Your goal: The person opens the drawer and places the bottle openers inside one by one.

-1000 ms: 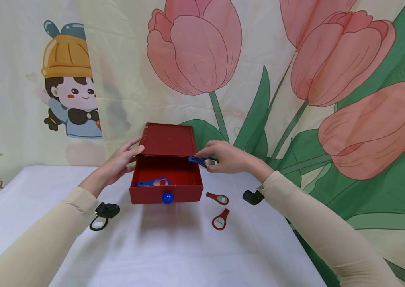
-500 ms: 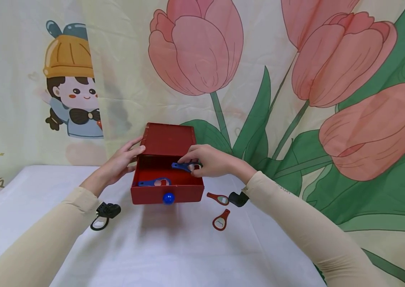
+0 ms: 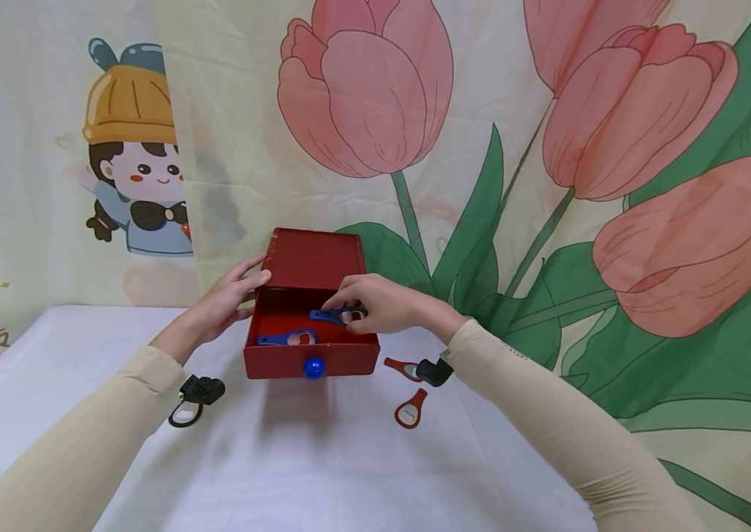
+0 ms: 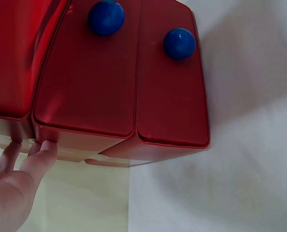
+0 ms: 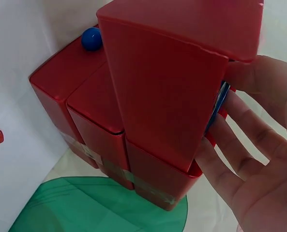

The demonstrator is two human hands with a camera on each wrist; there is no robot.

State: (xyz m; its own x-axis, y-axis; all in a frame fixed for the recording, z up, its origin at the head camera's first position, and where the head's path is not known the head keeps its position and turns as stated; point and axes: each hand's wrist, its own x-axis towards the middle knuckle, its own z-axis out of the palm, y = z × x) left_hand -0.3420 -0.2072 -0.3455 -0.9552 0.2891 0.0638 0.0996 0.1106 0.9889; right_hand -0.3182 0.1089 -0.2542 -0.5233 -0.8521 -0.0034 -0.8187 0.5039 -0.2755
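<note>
In the head view a red drawer cabinet [image 3: 315,257] stands on the table, its top drawer [image 3: 278,361] pulled out. My right hand [image 3: 388,303] is over the drawer's right side and pinches a blue bottle opener [image 3: 325,316]. Only a blue edge of that opener [image 5: 219,104] shows past the drawer in the right wrist view. Another blue bottle opener [image 3: 272,340] lies inside at the front left. My left hand [image 3: 232,292] rests against the cabinet's left side, fingers fairly straight; its fingertips [image 4: 47,147] touch the side in the left wrist view.
Two red bottle openers, one [image 3: 398,366] partly behind the right wrist camera [image 3: 435,372] and the other [image 3: 408,411] nearer, lie right of the cabinet on the white tablecloth [image 3: 322,473]. Below the open drawer are two shut ones with blue knobs [image 4: 179,44]. A printed curtain hangs behind.
My right hand has moved left and slightly down, bringing the blue bottle opener from the drawer's right edge to over its inside. My left hand has stayed on the cabinet.
</note>
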